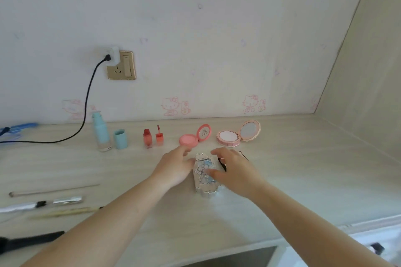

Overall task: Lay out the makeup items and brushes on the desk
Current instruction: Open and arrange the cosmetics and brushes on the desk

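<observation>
Brushes, four, at the near left of the pale wood-grain desk [303, 180]: one thick black handle [32, 241] nearest; one slim bamboo-coloured brush [65, 212]; one silver brush with black ferrule [41, 204]; one thin tan-handled brush [54, 189].

Ornate case [205, 176], one: oblong, silver embossed relief with blue ornament, scalloped ends, lying flat at centre. The left hand [175, 168] touches its left edge, fingers loosely extended. The right hand [234, 169] curls over its right side, thumb on the lid, fingers partly covering a black-edged flat item [223, 163].

Far row, left to right: one clear bottle with a pale blue top [102, 134]; one pale blue cylindrical cap [120, 138]; one red tint bottle [147, 138] and its wand cap [159, 135], both upright; one round coral compact [195, 136], open; one round pink scalloped compact [237, 135], open, mirror up.

Wall: one gold socket plate [122, 66], one black cable [86, 102].
</observation>
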Motion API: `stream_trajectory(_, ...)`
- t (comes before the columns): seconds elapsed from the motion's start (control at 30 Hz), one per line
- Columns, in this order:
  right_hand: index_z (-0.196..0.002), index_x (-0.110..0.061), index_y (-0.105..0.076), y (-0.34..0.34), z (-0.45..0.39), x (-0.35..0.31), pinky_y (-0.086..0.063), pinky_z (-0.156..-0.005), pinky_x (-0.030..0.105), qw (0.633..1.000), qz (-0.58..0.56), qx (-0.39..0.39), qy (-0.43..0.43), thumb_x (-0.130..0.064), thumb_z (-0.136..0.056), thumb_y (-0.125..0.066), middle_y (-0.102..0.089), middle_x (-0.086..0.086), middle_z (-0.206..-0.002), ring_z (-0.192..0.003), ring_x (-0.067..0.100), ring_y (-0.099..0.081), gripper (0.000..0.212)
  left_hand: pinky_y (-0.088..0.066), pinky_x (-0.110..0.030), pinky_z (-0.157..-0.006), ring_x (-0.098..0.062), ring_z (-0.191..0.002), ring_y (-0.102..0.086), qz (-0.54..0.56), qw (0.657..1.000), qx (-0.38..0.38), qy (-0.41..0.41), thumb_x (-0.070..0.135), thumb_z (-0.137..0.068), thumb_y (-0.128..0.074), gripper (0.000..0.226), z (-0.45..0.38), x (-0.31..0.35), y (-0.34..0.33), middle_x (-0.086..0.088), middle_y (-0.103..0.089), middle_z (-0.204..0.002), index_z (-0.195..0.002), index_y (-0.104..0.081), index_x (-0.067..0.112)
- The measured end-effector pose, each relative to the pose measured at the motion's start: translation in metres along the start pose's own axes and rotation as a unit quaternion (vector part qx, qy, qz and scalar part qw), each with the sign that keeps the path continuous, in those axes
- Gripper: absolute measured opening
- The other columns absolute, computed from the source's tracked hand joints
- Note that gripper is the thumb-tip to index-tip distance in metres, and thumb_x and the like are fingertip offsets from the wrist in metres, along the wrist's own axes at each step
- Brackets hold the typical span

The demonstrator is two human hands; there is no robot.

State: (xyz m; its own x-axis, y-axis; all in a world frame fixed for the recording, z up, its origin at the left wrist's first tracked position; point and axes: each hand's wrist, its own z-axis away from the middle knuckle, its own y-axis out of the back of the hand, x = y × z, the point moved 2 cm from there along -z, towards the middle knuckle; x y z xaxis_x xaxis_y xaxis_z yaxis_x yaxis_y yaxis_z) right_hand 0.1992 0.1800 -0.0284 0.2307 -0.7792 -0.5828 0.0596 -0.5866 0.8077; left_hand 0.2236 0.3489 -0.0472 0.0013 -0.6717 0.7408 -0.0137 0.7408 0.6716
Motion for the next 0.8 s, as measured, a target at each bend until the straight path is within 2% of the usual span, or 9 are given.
stream_trajectory(0.1, -0.139, -0.028, -0.034, -0.018, 0.007, -0.013, -0.042, -0.091, 0.029, 0.998, 0.051, -0.032, -0.005, -0.044, -0.084, -0.061, -0.038, -0.001, -0.139, -0.118, 0.02, -0.051, 0.064, -0.036, -0.037, -0.107, -0.021, -0.131, -0.044, -0.09, 0.996, -0.013, -0.001, 0.033, -0.092, -0.048, 0.048, 0.018, -0.009, 0.001, -0.001, -0.05, -0.14, -0.138, -0.04, 0.023)
stream_trajectory(0.23, -0.143, -0.026, -0.028, -0.033, 0.01, -0.021, -0.042, -0.094, 0.03, 0.995, 0.093, -0.047, -0.014, -0.043, -0.081, -0.063, -0.031, 0.001, -0.145, -0.121, 0.025, -0.051, 0.073, -0.036, -0.039, -0.106, -0.022, -0.128, -0.048, -0.068, 0.996, -0.055, -0.012, 0.044, -0.081, -0.041, 0.057, 0.035, -0.009, -0.005, 0.001, -0.055, -0.135, -0.135, -0.043, 0.027)
stream_trajectory(0.33, -0.14, -0.025, -0.033, -0.043, 0.009, -0.023, -0.042, -0.097, 0.032, 0.991, 0.122, -0.044, -0.014, -0.035, -0.082, -0.06, -0.032, 0.002, -0.144, -0.124, 0.026, -0.048, 0.065, -0.033, -0.045, -0.107, -0.023, -0.122, -0.053, -0.061, 0.996, -0.06, -0.026, 0.04, -0.083, -0.039, 0.044, 0.042, -0.007, -0.009, 0.005, -0.063, -0.125, -0.125, -0.051, 0.035)
stream_trajectory(0.4, -0.136, -0.026, -0.038, -0.048, 0.009, -0.024, -0.043, -0.097, 0.032, 0.993, 0.116, -0.022, -0.004, -0.029, -0.083, -0.056, -0.035, 0.003, -0.142, -0.125, 0.025, -0.046, 0.056, -0.026, -0.049, -0.111, -0.021, -0.122, -0.051, -0.057, 0.996, -0.06, -0.03, 0.032, -0.09, -0.039, 0.039, 0.045, -0.006, -0.012, 0.007, -0.062, -0.125, -0.126, -0.051, 0.039)
stream_trajectory(0.47, -0.138, -0.024, -0.037, -0.05, 0.01, -0.024, -0.043, -0.097, 0.032, 0.996, 0.089, -0.001, 0.003, -0.024, -0.083, -0.057, -0.035, 0.002, -0.144, -0.126, 0.023, -0.045, 0.058, -0.021, -0.048, -0.113, -0.019, -0.126, -0.048, -0.045, 0.997, -0.057, -0.033, 0.028, -0.092, -0.039, 0.04, 0.048, -0.005, -0.012, 0.007, -0.061, -0.128, -0.13, -0.049, 0.039)
stream_trajectory(0.57, -0.141, -0.024, -0.033, -0.047, 0.014, -0.024, -0.043, -0.096, 0.03, 0.999, 0.02, 0.031, 0.014, -0.019, -0.082, -0.06, -0.032, 0.0, -0.146, -0.125, 0.02, -0.048, 0.065, -0.032, -0.037, -0.11, -0.015, -0.124, -0.05, 0.054, 0.997, -0.041, -0.035, 0.026, -0.092, -0.046, 0.046, 0.054, -0.004, -0.011, 0.008, -0.056, -0.134, -0.138, -0.042, 0.033)
stream_trajectory(0.67, -0.135, -0.024, -0.042, -0.043, 0.017, -0.03, -0.046, -0.087, 0.021, 0.995, -0.055, 0.074, 0.049, -0.013, -0.077, -0.067, -0.037, -0.001, -0.14, -0.114, 0.015, -0.053, 0.064, -0.045, -0.027, -0.098, -0.005, -0.105, -0.062, 0.181, 0.982, 0.014, -0.052, 0.025, -0.089, -0.054, 0.049, 0.063, 0.004, -0.008, 0.018, -0.056, -0.126, -0.135, -0.043, 0.037)
stream_trajectory(0.73, -0.134, -0.02, -0.045, -0.043, 0.02, -0.037, -0.039, -0.087, 0.009, 0.989, -0.084, 0.085, 0.082, -0.012, -0.076, -0.07, -0.038, -0.001, -0.138, -0.117, 0.011, -0.05, 0.064, -0.048, -0.026, -0.095, -0.006, -0.101, -0.065, 0.247, 0.966, 0.057, -0.057, 0.017, -0.089, -0.056, 0.047, 0.063, 0.005, -0.003, 0.017, -0.06, -0.122, -0.128, -0.047, 0.04)
stream_trajectory(0.8, -0.135, -0.021, -0.044, -0.043, 0.023, -0.042, -0.029, -0.093, 0.005, 0.987, -0.082, 0.086, 0.112, -0.015, -0.078, -0.071, -0.036, -0.004, -0.141, -0.126, 0.009, -0.042, 0.064, -0.052, -0.027, -0.09, -0.009, -0.101, -0.066, 0.294, 0.951, 0.078, -0.058, 0.006, -0.087, -0.054, 0.046, 0.06, 0.004, 0.005, 0.013, -0.065, -0.118, -0.123, -0.054, 0.035)
